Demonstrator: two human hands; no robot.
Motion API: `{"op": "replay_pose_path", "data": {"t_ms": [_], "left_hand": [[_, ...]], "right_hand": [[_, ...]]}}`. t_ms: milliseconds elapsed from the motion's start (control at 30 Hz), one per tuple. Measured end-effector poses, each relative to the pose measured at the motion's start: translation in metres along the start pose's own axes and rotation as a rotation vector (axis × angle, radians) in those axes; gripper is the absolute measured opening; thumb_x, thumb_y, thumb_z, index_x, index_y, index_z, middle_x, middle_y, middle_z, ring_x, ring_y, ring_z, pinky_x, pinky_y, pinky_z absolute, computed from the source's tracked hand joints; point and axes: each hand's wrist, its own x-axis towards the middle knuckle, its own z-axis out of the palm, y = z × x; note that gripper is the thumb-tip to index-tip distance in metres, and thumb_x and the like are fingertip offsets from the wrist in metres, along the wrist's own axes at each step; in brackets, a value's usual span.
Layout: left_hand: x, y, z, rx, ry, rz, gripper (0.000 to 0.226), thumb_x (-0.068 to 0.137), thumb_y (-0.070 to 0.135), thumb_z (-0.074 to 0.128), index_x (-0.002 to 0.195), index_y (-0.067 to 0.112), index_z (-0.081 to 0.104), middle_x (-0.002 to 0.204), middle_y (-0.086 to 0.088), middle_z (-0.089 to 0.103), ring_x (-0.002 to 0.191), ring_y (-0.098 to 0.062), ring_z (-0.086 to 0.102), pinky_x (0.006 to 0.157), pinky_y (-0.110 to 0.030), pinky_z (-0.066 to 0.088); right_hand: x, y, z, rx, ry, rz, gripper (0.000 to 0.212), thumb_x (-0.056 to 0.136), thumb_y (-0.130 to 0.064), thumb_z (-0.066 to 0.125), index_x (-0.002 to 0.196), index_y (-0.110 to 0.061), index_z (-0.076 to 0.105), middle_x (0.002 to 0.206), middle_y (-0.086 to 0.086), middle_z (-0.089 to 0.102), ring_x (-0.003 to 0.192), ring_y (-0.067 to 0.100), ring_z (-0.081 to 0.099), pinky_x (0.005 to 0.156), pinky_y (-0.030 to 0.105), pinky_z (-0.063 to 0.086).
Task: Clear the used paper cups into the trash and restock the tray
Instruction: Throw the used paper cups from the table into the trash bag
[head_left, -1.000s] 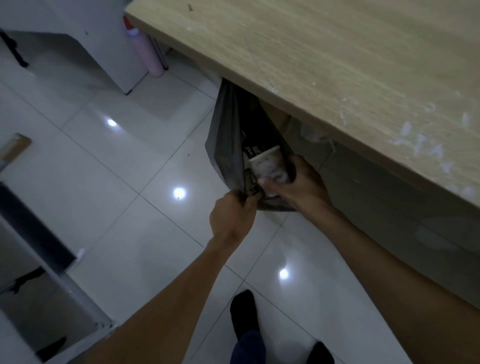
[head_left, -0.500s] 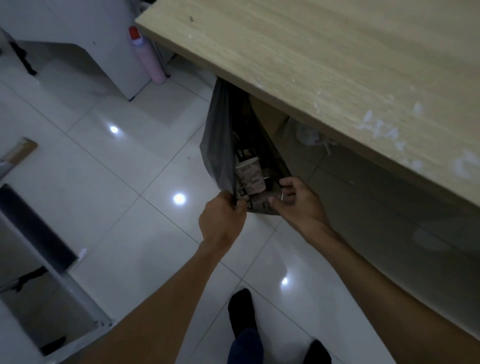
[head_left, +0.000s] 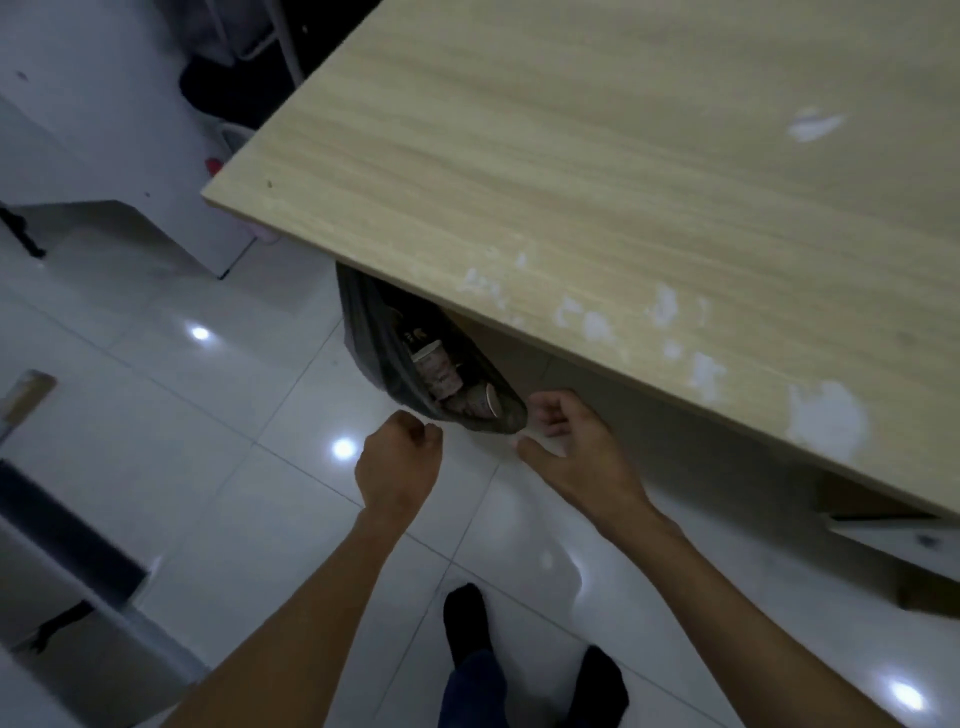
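Note:
A dark grey trash bag (head_left: 374, 353) hangs under the edge of the wooden table (head_left: 597, 171). Used paper cups (head_left: 439, 371) lie inside it, one with its white rim (head_left: 491, 400) facing out. My left hand (head_left: 397, 462) is a loose fist just below and left of the bag's mouth, holding nothing and apart from the bag. My right hand (head_left: 576, 447) is just right of the bag with fingers spread and empty. No tray is in view.
The glossy white tile floor (head_left: 208, 415) reflects ceiling lights. A white cabinet (head_left: 104, 130) stands at the upper left and a grey shelf frame (head_left: 62, 561) at the lower left. My feet in dark socks (head_left: 467, 623) are below.
My right hand dropped the paper cup into the bag and drew back. My left hand let go of the bag's edge. The view shifted up over the table.

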Motion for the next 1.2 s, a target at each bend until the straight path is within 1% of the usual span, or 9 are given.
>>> {"op": "replay_pose_path", "data": {"t_ms": [67, 200, 367, 533, 733, 867, 933, 1033, 1200], "left_hand": [[-0.025, 0.023, -0.011, -0.082, 0.0, 0.046, 0.018, 0.088, 0.023, 0.058, 0.077, 0.008, 0.059, 0.069, 0.0, 0.06, 0.066, -0.015, 0.052, 0.052, -0.022, 0.031], [-0.08, 0.076, -0.028, -0.28, -0.047, 0.186, 0.014, 0.087, 0.018, 0.062, 0.074, 0.016, 0.058, 0.066, 0.007, 0.059, 0.06, -0.007, 0.054, 0.053, -0.02, 0.034], [-0.119, 0.126, -0.033, -0.406, -0.132, 0.32, 0.016, 0.09, 0.02, 0.063, 0.075, 0.015, 0.058, 0.061, 0.002, 0.059, 0.057, -0.01, 0.055, 0.055, -0.029, 0.044], [-0.153, 0.184, -0.035, -0.483, -0.191, 0.522, 0.017, 0.088, 0.019, 0.065, 0.073, 0.017, 0.057, 0.058, -0.001, 0.057, 0.055, -0.014, 0.053, 0.053, -0.028, 0.044], [-0.177, 0.266, -0.007, -0.508, -0.286, 0.656, 0.014, 0.077, 0.029, 0.062, 0.067, 0.021, 0.056, 0.06, 0.008, 0.057, 0.055, -0.007, 0.052, 0.052, -0.021, 0.042], [-0.188, 0.328, 0.028, -0.501, -0.327, 0.762, 0.021, 0.071, 0.042, 0.059, 0.067, 0.021, 0.056, 0.063, 0.009, 0.057, 0.062, -0.008, 0.052, 0.058, -0.018, 0.042], [-0.192, 0.361, 0.049, -0.468, -0.334, 0.822, 0.025, 0.068, 0.048, 0.058, 0.071, 0.023, 0.056, 0.068, 0.01, 0.058, 0.067, -0.008, 0.053, 0.062, -0.019, 0.042], [-0.204, 0.425, 0.092, -0.408, -0.373, 0.876, 0.025, 0.068, 0.044, 0.065, 0.077, 0.024, 0.056, 0.077, 0.012, 0.059, 0.072, -0.008, 0.053, 0.065, -0.02, 0.043], [-0.221, 0.523, 0.149, -0.354, -0.437, 0.936, 0.034, 0.069, 0.033, 0.081, 0.089, 0.022, 0.056, 0.09, 0.007, 0.059, 0.077, -0.005, 0.049, 0.073, -0.021, 0.045]], "right_hand": [[-0.026, -0.009, -0.023, 0.011, 0.029, 0.019, 0.04, 0.079, -0.03, 0.073, 0.113, -0.03, 0.052, 0.103, -0.015, 0.056, 0.092, 0.002, 0.053, 0.075, 0.009, 0.042], [-0.074, -0.029, -0.077, -0.024, 0.111, 0.004, 0.041, 0.08, -0.033, 0.072, 0.114, -0.031, 0.05, 0.101, -0.023, 0.053, 0.092, -0.007, 0.051, 0.071, 0.001, 0.038], [-0.112, -0.039, -0.126, -0.023, 0.214, -0.003, 0.038, 0.079, -0.031, 0.074, 0.109, -0.035, 0.051, 0.103, -0.021, 0.056, 0.096, -0.009, 0.051, 0.075, 0.004, 0.04], [-0.138, -0.038, -0.18, -0.018, 0.382, 0.025, 0.041, 0.076, -0.023, 0.077, 0.1, -0.042, 0.051, 0.099, -0.014, 0.061, 0.091, -0.004, 0.054, 0.073, 0.004, 0.041], [-0.155, -0.014, -0.261, -0.021, 0.593, 0.1, 0.038, 0.073, -0.017, 0.079, 0.1, -0.028, 0.056, 0.092, -0.007, 0.062, 0.082, 0.007, 0.059, 0.064, 0.005, 0.041], [-0.152, 0.023, -0.321, -0.157, 0.737, 0.131, 0.042, 0.07, -0.046, 0.07, 0.102, -0.021, 0.06, 0.095, -0.006, 0.06, 0.085, 0.016, 0.059, 0.073, 0.007, 0.041], [-0.147, 0.041, -0.351, -0.285, 0.795, 0.129, 0.053, 0.068, -0.054, 0.057, 0.101, -0.014, 0.064, 0.097, -0.003, 0.061, 0.089, 0.02, 0.061, 0.077, 0.022, 0.045], [-0.139, 0.07, -0.402, -0.452, 0.821, 0.168, 0.053, 0.069, -0.056, 0.054, 0.103, -0.016, 0.063, 0.104, 0.0, 0.065, 0.098, 0.024, 0.062, 0.081, 0.036, 0.048], [-0.113, 0.103, -0.469, -0.612, 0.733, 0.281, 0.06, 0.07, -0.061, 0.048, 0.115, -0.024, 0.059, 0.13, 0.002, 0.057, 0.124, 0.022, 0.05, 0.104, 0.036, 0.027]]}}
